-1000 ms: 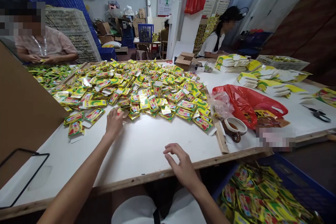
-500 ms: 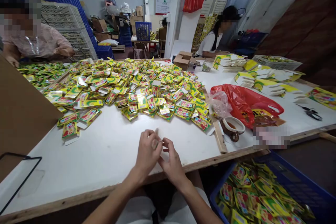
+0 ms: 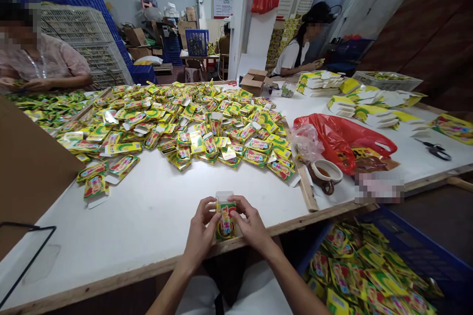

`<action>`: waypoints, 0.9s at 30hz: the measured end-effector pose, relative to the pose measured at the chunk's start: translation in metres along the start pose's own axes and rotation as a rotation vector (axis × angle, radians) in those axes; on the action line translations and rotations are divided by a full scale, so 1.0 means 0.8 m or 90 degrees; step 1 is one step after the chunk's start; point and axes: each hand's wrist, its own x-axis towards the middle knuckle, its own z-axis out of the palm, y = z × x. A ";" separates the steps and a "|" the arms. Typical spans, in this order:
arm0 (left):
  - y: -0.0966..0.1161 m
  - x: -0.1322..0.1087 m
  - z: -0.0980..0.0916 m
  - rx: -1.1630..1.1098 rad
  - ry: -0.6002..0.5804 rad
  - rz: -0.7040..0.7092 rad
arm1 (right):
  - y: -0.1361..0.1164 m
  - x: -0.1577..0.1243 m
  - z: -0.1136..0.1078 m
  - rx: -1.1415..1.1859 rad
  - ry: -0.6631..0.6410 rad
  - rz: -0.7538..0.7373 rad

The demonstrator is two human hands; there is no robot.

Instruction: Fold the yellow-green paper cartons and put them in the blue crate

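Between my two hands, at the table's front edge, is a small yellow and green printed box [image 3: 226,224]. Its white top flap stands up, and its printed face is turned toward me. My left hand [image 3: 203,226] grips the box's left side, thumb on the front. On the other side, my right hand [image 3: 249,224] pinches it the same way, fingers along the side edge. Beyond my hands lies a wide heap of similar small boxes [image 3: 207,123], many with white flaps sticking out.
To the right are a wooden strip [image 3: 306,187], a brown mug [image 3: 325,177], a red plastic bag [image 3: 332,138] and scissors [image 3: 436,150]. A blue crate [image 3: 424,246] of flat printed packets sits below. Brown cardboard [image 3: 29,167] stands left. Two people work across the table.
My hands, earlier close together with blurred fingers, have moved apart slightly. The small box now shows between them with its flap up. The view has shifted a little.
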 end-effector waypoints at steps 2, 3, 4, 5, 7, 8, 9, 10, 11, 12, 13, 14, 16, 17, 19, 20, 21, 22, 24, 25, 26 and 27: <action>0.001 -0.002 -0.003 0.013 -0.006 0.000 | 0.000 0.004 -0.002 -0.007 -0.012 0.000; 0.001 -0.003 -0.005 0.029 -0.011 -0.002 | 0.000 0.008 -0.003 -0.008 -0.020 0.000; 0.001 -0.003 -0.007 0.049 -0.017 -0.005 | 0.000 0.013 -0.003 -0.011 -0.032 0.001; 0.000 -0.003 -0.010 0.070 -0.021 -0.009 | -0.001 0.017 -0.003 -0.018 -0.042 0.001; -0.003 -0.002 -0.014 0.109 -0.016 0.001 | -0.002 0.027 -0.001 -0.044 -0.051 -0.013; -0.004 -0.002 -0.015 0.122 -0.007 0.018 | -0.002 0.031 0.001 -0.056 -0.048 -0.025; -0.006 -0.001 -0.016 0.125 0.008 0.040 | -0.002 0.034 0.003 -0.062 -0.038 -0.036; -0.007 -0.001 -0.015 0.119 0.025 0.061 | -0.003 0.036 0.005 -0.058 -0.024 -0.043; -0.008 -0.001 -0.015 0.107 0.041 0.075 | -0.003 0.037 0.007 -0.042 -0.010 -0.045; -0.008 0.000 -0.014 0.094 0.055 0.083 | -0.003 0.036 0.009 -0.020 0.003 -0.045; -0.007 0.000 -0.012 0.086 0.063 0.085 | -0.004 0.034 0.010 -0.002 0.012 -0.046; -0.006 0.000 -0.011 0.088 0.068 0.085 | -0.004 0.032 0.011 0.005 0.017 -0.052; -0.003 -0.001 -0.008 0.117 0.071 0.088 | -0.007 0.026 0.012 -0.010 0.013 -0.072; -0.002 0.000 -0.007 0.131 0.076 0.089 | -0.009 0.023 0.012 -0.024 0.012 -0.080; 0.001 0.001 -0.003 0.136 0.095 0.085 | -0.013 0.020 0.013 -0.041 0.023 -0.086; 0.002 0.002 -0.002 0.129 0.105 0.080 | -0.015 0.020 0.014 -0.045 0.032 -0.083; 0.003 0.003 0.000 0.120 0.112 0.072 | -0.016 0.020 0.015 -0.050 0.041 -0.077; 0.003 0.004 0.001 0.112 0.118 0.062 | -0.017 0.021 0.016 -0.056 0.050 -0.069; 0.003 0.007 0.003 0.096 0.130 0.040 | -0.020 0.025 0.018 -0.070 0.062 -0.047; 0.003 0.009 0.003 0.091 0.138 0.031 | -0.021 0.027 0.019 -0.076 0.064 -0.037; 0.003 0.011 0.004 0.087 0.145 0.024 | -0.021 0.029 0.019 -0.079 0.065 -0.027; 0.003 0.012 0.003 0.084 0.150 0.019 | -0.022 0.031 0.019 -0.079 0.065 -0.019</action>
